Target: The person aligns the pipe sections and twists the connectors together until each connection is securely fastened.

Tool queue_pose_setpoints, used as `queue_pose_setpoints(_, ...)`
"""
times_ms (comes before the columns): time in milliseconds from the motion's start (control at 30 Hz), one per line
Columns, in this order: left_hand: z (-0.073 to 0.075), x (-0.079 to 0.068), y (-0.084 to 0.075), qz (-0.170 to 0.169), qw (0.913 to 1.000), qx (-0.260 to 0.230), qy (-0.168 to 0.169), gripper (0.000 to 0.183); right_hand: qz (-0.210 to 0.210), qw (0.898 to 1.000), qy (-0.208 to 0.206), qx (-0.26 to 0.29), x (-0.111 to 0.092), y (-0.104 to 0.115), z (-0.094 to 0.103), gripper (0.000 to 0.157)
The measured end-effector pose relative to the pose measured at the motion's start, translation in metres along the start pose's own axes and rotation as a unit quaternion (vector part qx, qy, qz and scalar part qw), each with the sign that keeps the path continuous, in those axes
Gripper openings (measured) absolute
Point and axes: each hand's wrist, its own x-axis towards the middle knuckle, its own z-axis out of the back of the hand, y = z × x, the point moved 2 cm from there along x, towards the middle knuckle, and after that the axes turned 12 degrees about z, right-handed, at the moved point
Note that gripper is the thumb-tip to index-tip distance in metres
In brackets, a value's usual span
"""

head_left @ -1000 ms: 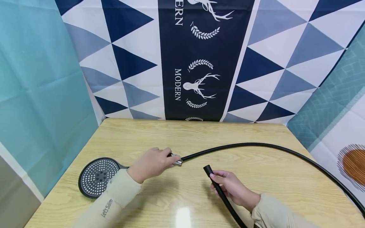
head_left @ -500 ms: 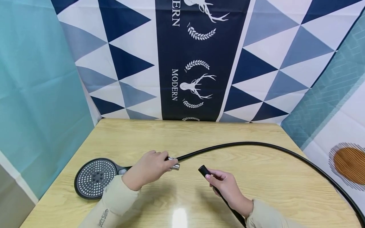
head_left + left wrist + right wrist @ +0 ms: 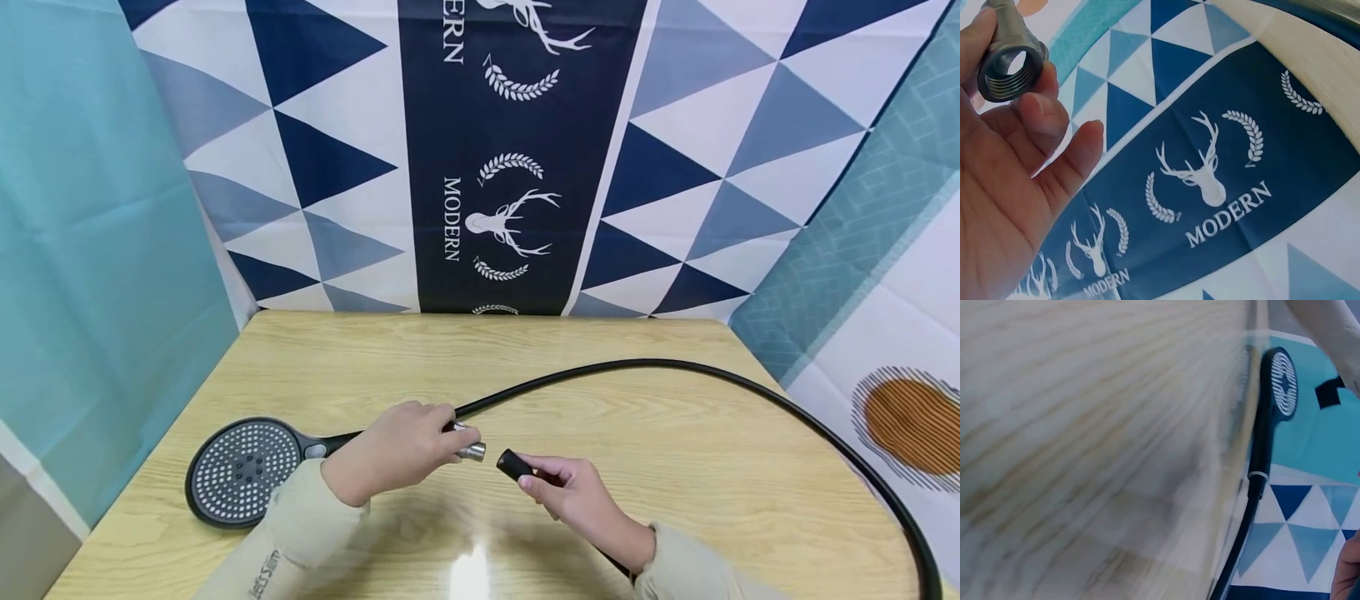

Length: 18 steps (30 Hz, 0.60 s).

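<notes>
My left hand (image 3: 397,457) pinches a silver metal fitting (image 3: 472,452) above the table. In the left wrist view the fitting (image 3: 1009,76) shows an open mouth with inner threads, held between thumb and fingers. My right hand (image 3: 583,506) grips a black hose near its black sleeve end (image 3: 513,463), which points left at the fitting across a small gap. A dark shower head (image 3: 243,472) with a grey spray face lies at the left, its handle passing behind my left hand. In the right wrist view the shower head (image 3: 1284,384) joins the hose (image 3: 1241,540).
The hose (image 3: 652,362) arcs across the wooden table (image 3: 360,350) and over its right side. A patterned cloth (image 3: 330,167) hangs behind the table, with a teal cloth (image 3: 97,250) at the left. Light glares on the table's front.
My right hand has moved left, swinging the hose end from upright to pointing left. My left hand has tilted the fitting slightly, and the gap between them has narrowed.
</notes>
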Motion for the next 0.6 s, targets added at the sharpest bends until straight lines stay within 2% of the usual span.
queue_pose_setpoints(200, -0.004, 0.003, -0.004, -0.023, 0.9995, -0.019, -0.010, 0.031, 0.014, 1.000, -0.001, 0.023, -0.002, -0.001, -0.004, 0.034)
queue_pose_setpoints(367, 0.000, 0.009, 0.001, -0.040, 0.9992, -0.004, -0.009, 0.027, 0.031, 0.999, -0.005, 0.044, -0.001, 0.000, -0.012, 0.034)
queue_pose_setpoints(600, 0.007, 0.016, 0.002, -0.057, 0.9982, 0.011, 0.015, 0.026, 0.012, 0.999, -0.014, 0.040, 0.001, 0.003, -0.012, 0.036)
